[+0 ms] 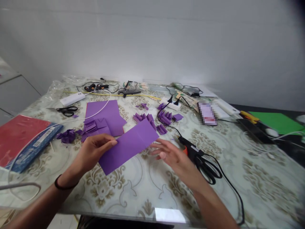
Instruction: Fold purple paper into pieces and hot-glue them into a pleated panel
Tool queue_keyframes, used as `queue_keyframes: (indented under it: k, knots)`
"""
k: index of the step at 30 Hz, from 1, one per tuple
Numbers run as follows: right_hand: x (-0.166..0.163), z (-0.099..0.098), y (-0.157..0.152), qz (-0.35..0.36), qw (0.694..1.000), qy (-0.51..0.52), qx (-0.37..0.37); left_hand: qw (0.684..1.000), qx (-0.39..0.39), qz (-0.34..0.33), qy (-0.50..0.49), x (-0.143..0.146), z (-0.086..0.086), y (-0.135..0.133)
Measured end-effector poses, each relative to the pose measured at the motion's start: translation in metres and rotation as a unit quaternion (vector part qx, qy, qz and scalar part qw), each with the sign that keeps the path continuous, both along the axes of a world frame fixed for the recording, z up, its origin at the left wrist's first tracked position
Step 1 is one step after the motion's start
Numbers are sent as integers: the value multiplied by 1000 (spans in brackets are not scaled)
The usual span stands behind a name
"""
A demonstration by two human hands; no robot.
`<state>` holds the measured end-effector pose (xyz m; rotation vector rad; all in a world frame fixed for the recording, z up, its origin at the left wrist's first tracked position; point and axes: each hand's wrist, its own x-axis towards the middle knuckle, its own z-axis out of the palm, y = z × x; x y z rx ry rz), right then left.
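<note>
1. Paper (130, 148), one purple, flat oblong with a faint crease, was slanted above the glossy, flower-patterned table (140, 202).
2. Left hand (96, 148) pinched it; right hand (172, 157) was spread beside its other end, contact unclear.
3. Two black-handled scissors (68, 111) lay around.

Held purple sheet (130, 146): smooth, matt paper | crumpled piece (67, 136) at left: rough, creased paper | tabletop (111, 200): glossy, mirrors light at the near edge | wrapper (55, 88), far left: crinkled, clear plastic | scissors (62, 110), left: metal-looking blade, plastic handles | power strip (172, 106), far: smooth plastic | far wall (152, 41): smooth, faint sheen | green sheet (277, 122), right: looks matt
</note>
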<state>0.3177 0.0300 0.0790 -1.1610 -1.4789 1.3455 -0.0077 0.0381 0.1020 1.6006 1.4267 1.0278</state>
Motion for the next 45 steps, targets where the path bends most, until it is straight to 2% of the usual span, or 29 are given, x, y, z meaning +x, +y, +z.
queue_keyframes:
  k: [3, 6, 9, 11, 14, 18, 24, 28, 31, 33, 34, 36, 38, 40, 42, 45]
  knots:
    - [-26, -15, -6, 15, 988, 129, -87, 999, -28, -14, -38, 13, -11, -5]
    - [-42, -21, -9, -29, 979, 151, -131, 997, -33, -68, -6, 16, -15, -6]
    - [-49, -24, -12, -101, 974, 146, -141, 991, 66, -74, 87, 20, -14, -10]
    - [-54, -26, -15, -120, 972, 141, -141, 973, 146, -93, 156, 26, -14, -15]
    - [-62, -27, -20, -133, 971, 136, -145, 941, 185, -153, 239, 42, -17, -25]
    - [-69, -28, -26, -146, 969, 136, -146, 941, 124, -175, 260, 54, -18, -29]
    - [-56, -29, -33, -159, 977, 53, -128, 951, 60, -241, 183, 40, -2, -16]
    - [-46, -29, -43, -140, 981, -18, -134, 948, 18, -282, 146, 32, 1, -4]
    - [-37, -32, -53, -103, 983, -50, -146, 940, 20, -298, 163, 29, -5, 6]
    - [-27, -36, -60, -116, 987, -65, -88, 931, 24, -310, 191, 28, -9, 13]
    - [-20, -38, -62, -137, 987, -84, -29, 926, 23, -320, 200, 27, -11, 16]
    - [-4, -40, -66, -164, 962, -180, 123, 916, 25, -344, 206, 27, -14, 21]
    - [9, -38, -67, -127, 921, -280, 240, 908, 29, -362, 211, 29, -14, 26]
    - [15, -32, -65, -67, 884, -324, 330, 899, 34, -377, 218, 30, -14, 30]
    - [13, -26, -60, 0, 861, -333, 384, 894, 42, -385, 226, 32, -14, 33]
    - [4, -24, -52, 80, 849, -313, 418, 889, 54, -382, 247, 33, -19, 34]
